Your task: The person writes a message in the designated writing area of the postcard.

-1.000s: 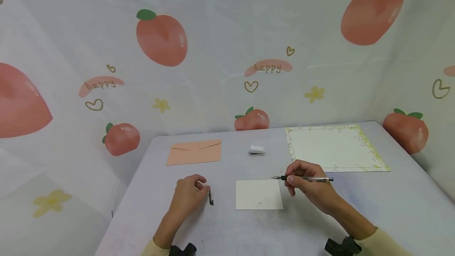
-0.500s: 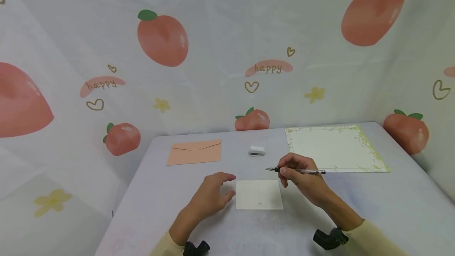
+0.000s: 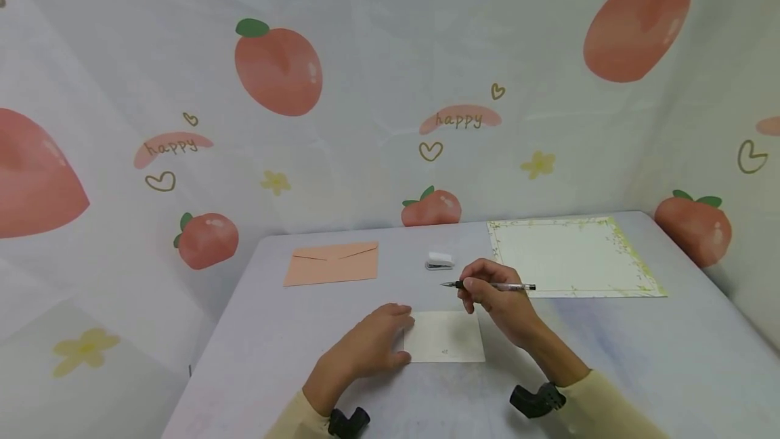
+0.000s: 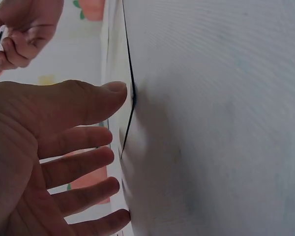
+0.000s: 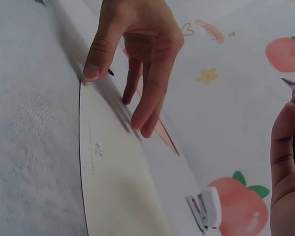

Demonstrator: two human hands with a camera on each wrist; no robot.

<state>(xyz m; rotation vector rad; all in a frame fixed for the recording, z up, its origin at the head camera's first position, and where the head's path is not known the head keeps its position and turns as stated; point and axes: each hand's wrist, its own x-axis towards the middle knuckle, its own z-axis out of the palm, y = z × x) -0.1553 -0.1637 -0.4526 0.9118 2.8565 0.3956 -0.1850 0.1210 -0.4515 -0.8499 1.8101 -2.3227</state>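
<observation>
A small cream card (image 3: 447,337) lies on the table with tiny print near its lower edge. My left hand (image 3: 374,344) rests at the card's left side; thumb and fingers are spread, with fingertips touching its edge. Above the card's upper right corner, my right hand (image 3: 502,307) pinches an uncapped gel pen (image 3: 514,286), its tip pointing left and clear of the paper. In the right wrist view the pen's metal tip (image 5: 288,82) shows at the right edge. A small dark piece (image 5: 110,72) appears behind the left thumb there; the head view hides it.
A peach envelope (image 3: 332,266) lies at the back left of the table. Behind the card sits a small white stapler (image 3: 439,261). A large sheet with a floral border (image 3: 579,256) covers the back right. Printed cloth (image 3: 365,154) hangs behind the table.
My left hand has moved right, from beside the small black pen cap to the card's left edge, and its fingers spread. My right hand has shifted left and slightly away with the pen.
</observation>
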